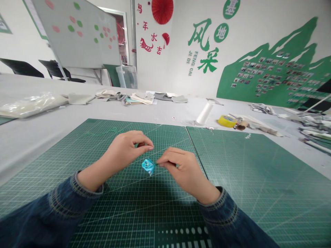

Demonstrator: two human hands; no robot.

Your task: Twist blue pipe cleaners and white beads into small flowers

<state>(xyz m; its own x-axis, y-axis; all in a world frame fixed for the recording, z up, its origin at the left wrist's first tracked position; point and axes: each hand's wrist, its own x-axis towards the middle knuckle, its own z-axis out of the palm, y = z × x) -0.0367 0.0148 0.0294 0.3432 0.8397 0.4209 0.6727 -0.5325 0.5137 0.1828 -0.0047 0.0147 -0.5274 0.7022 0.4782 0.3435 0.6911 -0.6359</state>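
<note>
A small blue fabric rose [148,166] with a short green stem is held above the green cutting mat [124,203]. My right hand [184,168] pinches the rose by its stem, so the bloom points left. Just above and to the left of the bloom is my left hand [128,146], thumb and forefinger pressed together. Whatever lies between those fingertips, perhaps something very fine, is too small to make out. The left hand and the rose are apart.
A second cutting mat [258,172] adjoins on the right. Beyond the mats stand a white thread cone [205,112] and a yellow tape roll [227,121]. Fabric scraps [141,98] lie along the table's back, with a plastic-wrapped bundle [33,104] at left.
</note>
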